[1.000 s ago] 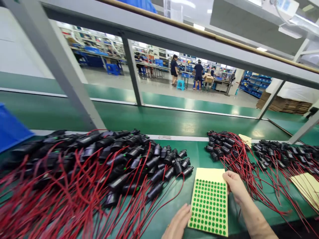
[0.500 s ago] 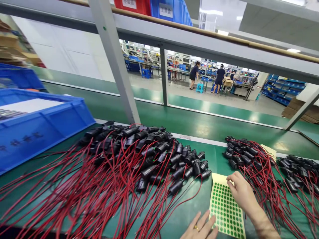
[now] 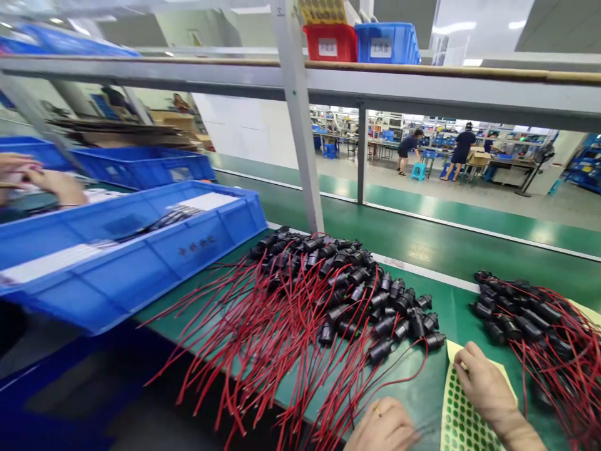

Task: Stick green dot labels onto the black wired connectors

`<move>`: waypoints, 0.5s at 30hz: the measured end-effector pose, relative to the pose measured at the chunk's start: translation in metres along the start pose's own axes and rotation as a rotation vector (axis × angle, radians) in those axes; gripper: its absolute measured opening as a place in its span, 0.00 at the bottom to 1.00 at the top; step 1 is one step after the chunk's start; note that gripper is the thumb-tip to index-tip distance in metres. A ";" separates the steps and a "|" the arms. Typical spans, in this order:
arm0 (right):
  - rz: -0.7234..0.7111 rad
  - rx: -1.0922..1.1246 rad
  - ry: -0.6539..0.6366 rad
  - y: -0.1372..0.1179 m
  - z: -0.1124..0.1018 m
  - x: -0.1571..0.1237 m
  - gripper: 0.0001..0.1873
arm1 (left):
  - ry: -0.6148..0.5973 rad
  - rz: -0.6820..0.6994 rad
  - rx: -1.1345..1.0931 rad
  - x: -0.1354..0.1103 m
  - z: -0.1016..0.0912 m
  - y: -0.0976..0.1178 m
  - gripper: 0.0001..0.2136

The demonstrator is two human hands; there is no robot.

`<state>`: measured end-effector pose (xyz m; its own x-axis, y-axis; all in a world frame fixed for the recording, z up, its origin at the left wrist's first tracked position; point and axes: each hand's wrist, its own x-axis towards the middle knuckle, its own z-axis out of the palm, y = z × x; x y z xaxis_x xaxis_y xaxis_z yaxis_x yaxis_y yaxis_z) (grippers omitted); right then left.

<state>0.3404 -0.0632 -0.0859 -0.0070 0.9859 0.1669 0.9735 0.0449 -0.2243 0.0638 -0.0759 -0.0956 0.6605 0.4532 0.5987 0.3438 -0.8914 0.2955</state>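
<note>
A pale yellow sticker sheet point(image 3: 462, 423) with rows of green dots lies on the green bench at the bottom right. My right hand point(image 3: 486, 388) rests on its upper part, fingers curled and pinching the top edge. My left hand point(image 3: 382, 429), with a ring on one finger, lies just left of the sheet by the front edge; its fingers are blurred. A big pile of black connectors with red wires point(image 3: 347, 300) lies right in front of my left hand. A second pile of such connectors point(image 3: 526, 319) is beside my right hand.
A blue bin point(image 3: 141, 263) stands tilted at the left, with another blue bin point(image 3: 141, 166) behind it. Another person's hands point(image 3: 44, 178) work at the far left. A grey post point(image 3: 300, 125) rises behind the piles. Red and blue boxes point(image 3: 359, 42) sit on the shelf above.
The view has swung left, so the blue bins and another person's hands now show. My right hand stays on the sheet's top edge. My left hand's spread fingers have drawn in.
</note>
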 end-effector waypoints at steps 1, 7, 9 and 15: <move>-0.019 -0.008 0.015 0.002 0.004 -0.002 0.16 | 0.011 -0.030 -0.005 0.003 -0.007 -0.002 0.08; -0.061 -0.074 0.129 0.007 0.019 -0.012 0.17 | -0.047 -0.437 0.139 0.033 -0.041 -0.017 0.15; -0.064 -0.075 0.149 0.007 0.020 -0.011 0.16 | -0.128 -0.543 0.226 0.042 -0.039 -0.025 0.15; -0.071 -0.053 0.173 0.013 0.021 -0.002 0.14 | -0.297 -0.655 0.268 0.050 -0.020 -0.043 0.21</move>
<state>0.3479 -0.0615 -0.1096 -0.0413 0.9378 0.3446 0.9826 0.1006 -0.1560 0.0685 -0.0149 -0.0632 0.4049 0.9054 0.1275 0.8517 -0.4243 0.3075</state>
